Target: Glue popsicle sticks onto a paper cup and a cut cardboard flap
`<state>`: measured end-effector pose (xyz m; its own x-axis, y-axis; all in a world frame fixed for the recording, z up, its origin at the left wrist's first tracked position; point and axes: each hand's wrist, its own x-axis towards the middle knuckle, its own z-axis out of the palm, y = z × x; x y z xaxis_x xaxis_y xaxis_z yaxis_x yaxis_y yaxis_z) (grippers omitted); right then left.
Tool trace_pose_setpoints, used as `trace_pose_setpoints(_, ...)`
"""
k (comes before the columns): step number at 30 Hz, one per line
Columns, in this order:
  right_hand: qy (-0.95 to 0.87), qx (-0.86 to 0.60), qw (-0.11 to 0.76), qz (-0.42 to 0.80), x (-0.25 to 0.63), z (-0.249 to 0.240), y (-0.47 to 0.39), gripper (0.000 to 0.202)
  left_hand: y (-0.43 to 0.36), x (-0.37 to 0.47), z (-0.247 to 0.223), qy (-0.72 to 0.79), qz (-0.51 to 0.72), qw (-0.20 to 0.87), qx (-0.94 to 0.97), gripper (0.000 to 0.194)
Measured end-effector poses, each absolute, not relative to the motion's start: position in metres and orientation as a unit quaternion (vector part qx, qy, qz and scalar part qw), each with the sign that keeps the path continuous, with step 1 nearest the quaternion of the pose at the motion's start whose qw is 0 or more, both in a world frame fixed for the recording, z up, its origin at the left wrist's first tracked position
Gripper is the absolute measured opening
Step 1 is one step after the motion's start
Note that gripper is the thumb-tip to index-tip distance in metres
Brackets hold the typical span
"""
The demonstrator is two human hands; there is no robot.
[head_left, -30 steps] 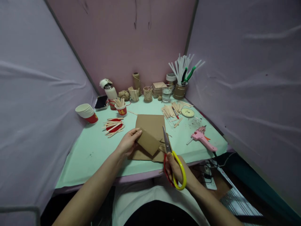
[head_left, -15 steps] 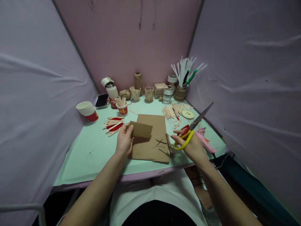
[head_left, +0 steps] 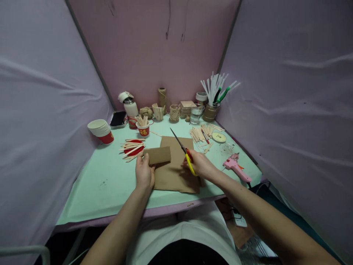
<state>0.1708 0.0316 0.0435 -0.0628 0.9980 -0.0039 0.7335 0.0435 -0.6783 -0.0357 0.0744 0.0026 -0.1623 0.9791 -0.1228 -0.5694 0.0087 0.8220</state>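
Note:
My left hand (head_left: pixel 144 173) pinches the left end of a small rectangular cardboard piece (head_left: pixel 157 155), thumb on top. The piece is held above a larger cardboard sheet (head_left: pixel 176 180) lying on the table. Scissors (head_left: pixel 189 162) with red and yellow handles are in my right hand (head_left: pixel 201 164), over the right part of the sheet. Their blades point up and to the left and look closed, apart from the small piece. My right hand covers most of the thin scraps on the sheet.
A pink glue gun (head_left: pixel 237 167) lies at the right. Wooden sticks cover a red plate (head_left: pixel 134 148) at the left. Stacked paper cups (head_left: pixel 102 131) lean at far left. Along the back stand a white bottle (head_left: pixel 130 107), a water glass (head_left: pixel 196 115) and a jar of white sticks (head_left: pixel 211 112).
My right hand has swung the scissors left over the sheet, and their blades now point up-left instead of up-right. The small cardboard piece has shifted slightly left and down with my left hand.

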Motion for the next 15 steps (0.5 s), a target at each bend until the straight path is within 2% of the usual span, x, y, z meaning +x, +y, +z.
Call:
trace_pose_setpoints(3,-0.666,-0.619,0.246,0.337,0.164,0.038,0.051,0.020,0.077,-0.035,-0.004,0.390,0.667,0.591,0.231,0.021)
trace_pose_setpoints(9,-0.667,-0.554,0.172,0.467,0.170,0.039,0.083,0.025,0.078,-0.036,-0.013,0.385,0.670,0.598,0.212,0.015)
trace_pose_setpoints(13,-0.676,-0.522,0.122,0.505,0.192,0.052,0.029,0.025,0.078,-0.037,-0.016,0.384,0.679,0.591,0.207,0.019)
trace_pose_setpoints(15,-0.660,-0.530,0.027,0.533,0.212,0.064,-0.020,0.014,0.078,-0.037,-0.017,0.382,0.678,0.593,0.205,0.021)
